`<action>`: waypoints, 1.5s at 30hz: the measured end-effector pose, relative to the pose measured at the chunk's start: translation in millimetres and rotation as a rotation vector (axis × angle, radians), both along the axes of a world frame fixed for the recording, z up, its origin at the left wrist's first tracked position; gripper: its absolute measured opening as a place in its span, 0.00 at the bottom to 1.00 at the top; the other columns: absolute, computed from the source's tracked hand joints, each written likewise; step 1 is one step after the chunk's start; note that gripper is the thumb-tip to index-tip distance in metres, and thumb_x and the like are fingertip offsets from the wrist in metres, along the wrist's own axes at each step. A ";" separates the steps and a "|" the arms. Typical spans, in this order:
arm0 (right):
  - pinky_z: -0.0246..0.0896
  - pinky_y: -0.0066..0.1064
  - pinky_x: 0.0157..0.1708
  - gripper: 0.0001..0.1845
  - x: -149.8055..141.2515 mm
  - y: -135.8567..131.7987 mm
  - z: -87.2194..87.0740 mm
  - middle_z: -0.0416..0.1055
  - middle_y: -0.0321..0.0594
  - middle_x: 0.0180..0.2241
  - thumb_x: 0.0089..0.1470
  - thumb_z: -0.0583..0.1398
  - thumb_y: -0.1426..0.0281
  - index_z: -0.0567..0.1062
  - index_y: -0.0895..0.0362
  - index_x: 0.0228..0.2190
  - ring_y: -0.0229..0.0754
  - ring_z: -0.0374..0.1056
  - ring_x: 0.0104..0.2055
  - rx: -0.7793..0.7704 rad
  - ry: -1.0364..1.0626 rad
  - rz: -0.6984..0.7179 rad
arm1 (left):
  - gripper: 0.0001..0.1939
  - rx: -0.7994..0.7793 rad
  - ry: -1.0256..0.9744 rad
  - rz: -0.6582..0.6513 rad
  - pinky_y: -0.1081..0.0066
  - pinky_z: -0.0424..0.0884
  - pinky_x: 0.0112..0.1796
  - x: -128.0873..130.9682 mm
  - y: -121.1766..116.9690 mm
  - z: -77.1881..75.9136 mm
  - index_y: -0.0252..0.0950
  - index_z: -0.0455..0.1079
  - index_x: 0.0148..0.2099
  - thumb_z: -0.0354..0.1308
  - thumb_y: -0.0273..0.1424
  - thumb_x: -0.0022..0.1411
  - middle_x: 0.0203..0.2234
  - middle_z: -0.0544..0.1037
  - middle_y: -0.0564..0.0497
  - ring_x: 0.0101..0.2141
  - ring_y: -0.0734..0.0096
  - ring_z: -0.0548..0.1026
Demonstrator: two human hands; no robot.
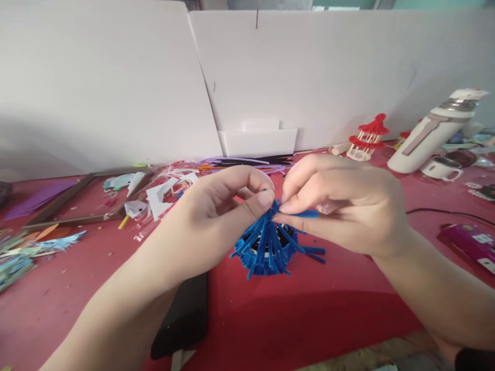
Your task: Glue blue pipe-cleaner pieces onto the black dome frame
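Note:
A small model roof of blue pipe cleaners (266, 247) is in the middle of the head view, its strands fanning down from a gathered top over a dark inner part. My left hand (216, 216) pinches the gathered tip between thumb and forefinger. At the same tip, my right hand (340, 201) is closed on a blue pipe cleaner (307, 213), whose end sticks out to the right between the fingers. Some loose strand ends point out at the roof's lower right. Fingers hide the very top of the bundle.
Behind the hands lie purple and black pipe cleaners (247, 162). A red-roofed pavilion model (369, 138), a white thermos (429, 134) and a mug (442, 169) stand at right. A dark frame (77, 198) and scraps lie left; a black phone-like slab (185, 314) is near.

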State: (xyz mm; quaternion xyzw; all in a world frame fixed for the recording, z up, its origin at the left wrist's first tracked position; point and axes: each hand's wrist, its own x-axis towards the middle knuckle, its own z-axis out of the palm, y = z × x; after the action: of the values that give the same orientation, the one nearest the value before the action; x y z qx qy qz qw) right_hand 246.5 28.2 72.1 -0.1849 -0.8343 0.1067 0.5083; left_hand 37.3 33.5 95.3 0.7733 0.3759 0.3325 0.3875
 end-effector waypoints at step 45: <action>0.74 0.37 0.44 0.09 15.0 -38.1 -72.2 0.82 0.36 0.36 0.57 0.66 0.78 0.81 0.54 0.38 0.41 0.75 0.40 0.306 -0.210 -0.405 | 0.27 -0.040 0.023 -0.083 0.53 0.70 0.61 4.7 10.6 -38.5 0.39 0.62 0.62 0.56 0.27 0.60 0.61 0.73 0.43 0.67 0.48 0.66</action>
State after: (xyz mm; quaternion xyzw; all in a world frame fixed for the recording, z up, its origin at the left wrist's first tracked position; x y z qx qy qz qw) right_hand 261.5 -9.9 -0.1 -0.2789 -0.8349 -0.1444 0.4519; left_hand 42.0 44.1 56.8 0.7841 0.3547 0.2995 0.4119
